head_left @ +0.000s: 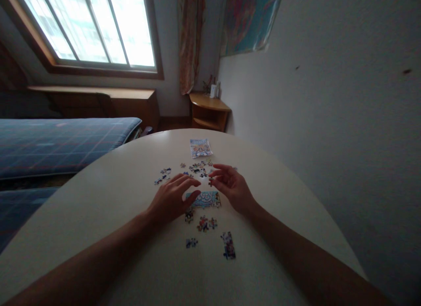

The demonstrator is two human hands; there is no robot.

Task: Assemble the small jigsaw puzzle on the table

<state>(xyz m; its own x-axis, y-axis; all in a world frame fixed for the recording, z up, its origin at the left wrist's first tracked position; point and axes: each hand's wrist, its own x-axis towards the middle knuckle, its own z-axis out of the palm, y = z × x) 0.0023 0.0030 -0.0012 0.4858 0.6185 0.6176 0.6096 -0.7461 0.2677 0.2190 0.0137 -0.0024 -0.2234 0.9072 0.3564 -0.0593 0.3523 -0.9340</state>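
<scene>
My left hand [176, 194] hovers with thumb and fingers apart at the left end of a joined jigsaw section [207, 199], covering part of it. On the other side, my right hand [233, 186] has a small puzzle piece [211, 181] at its thumb tip, seemingly pinched against a curled finger. Beyond the hands lies a scatter of loose puzzle pieces [197, 170]. Nearer to me are a joined cluster [203, 224], a small pair of pieces [191, 243] and a joined edge strip [229, 245]. Several more pieces [160, 179] lie left of my left hand.
A printed picture sheet [200, 148] lies toward the far side of the round white table [131, 200]. A bed with a plaid mattress [66, 143] stands to the left, a wooden corner shelf [210, 102] behind the table, and a wall [329, 99] along the right.
</scene>
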